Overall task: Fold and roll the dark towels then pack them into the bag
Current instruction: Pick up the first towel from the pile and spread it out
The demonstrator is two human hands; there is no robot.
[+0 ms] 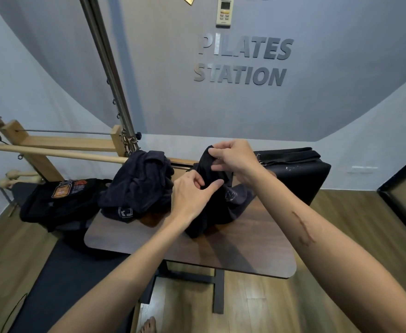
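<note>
A dark towel [221, 205] hangs lifted above the small wooden table [221, 251], its lower end resting on the tabletop. My right hand [233, 156] pinches its top edge, and my left hand [192, 191] grips the cloth a little lower on the left side. A crumpled heap of more dark towels [137, 183] lies on the table's far left corner. Left of the table, a black bag [60, 203] with an orange logo sits on a padded platform.
A black box-shaped cushion [300, 174] stands behind the table at the right. Wooden and metal pilates frame bars [53, 152] rise at the left. A grey wall with lettering is behind. A bare foot [149, 326] shows on the wood floor.
</note>
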